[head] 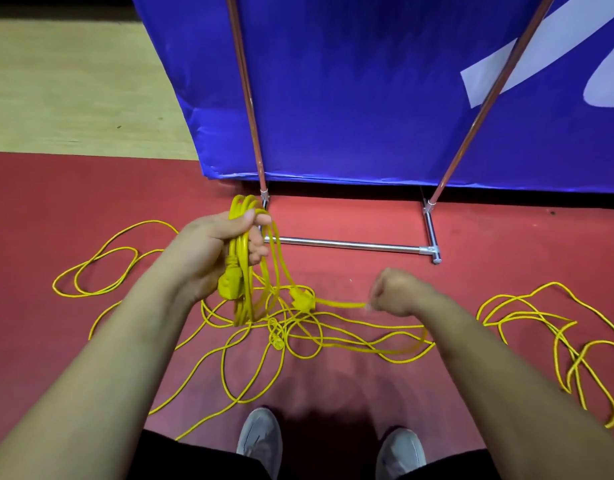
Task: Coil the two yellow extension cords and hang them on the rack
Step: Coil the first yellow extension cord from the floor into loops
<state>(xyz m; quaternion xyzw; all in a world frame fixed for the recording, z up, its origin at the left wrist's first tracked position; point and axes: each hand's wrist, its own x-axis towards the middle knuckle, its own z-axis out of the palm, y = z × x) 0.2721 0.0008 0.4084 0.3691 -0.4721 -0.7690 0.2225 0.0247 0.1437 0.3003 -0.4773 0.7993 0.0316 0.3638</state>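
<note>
At nine o'clock the left hand (215,244) curls its fingers round the gathered coil (241,271), keeping its loops together, while at four o'clock the right hand (399,292) pinches a strand (340,304), probably to feed the next loop from the loose cords (300,299) on the floor (368,393) below the rack (350,244).

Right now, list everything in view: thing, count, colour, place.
coiled cord: one bundle, yellow, hanging from the left hand
loose cord: tangled loops, count unclear, yellow, sprawled over the red floor
plug ends: at least two, yellow, one by the left palm, one between the hands
rack: one, chrome, in front of the banner
banner: one, blue with white marks, behind the rack
red floor: near area
wooden floor: far left
shoes: two, grey, bottom edge
left hand: grips the coiled cord
right hand: pinches a loose cord strand
</note>
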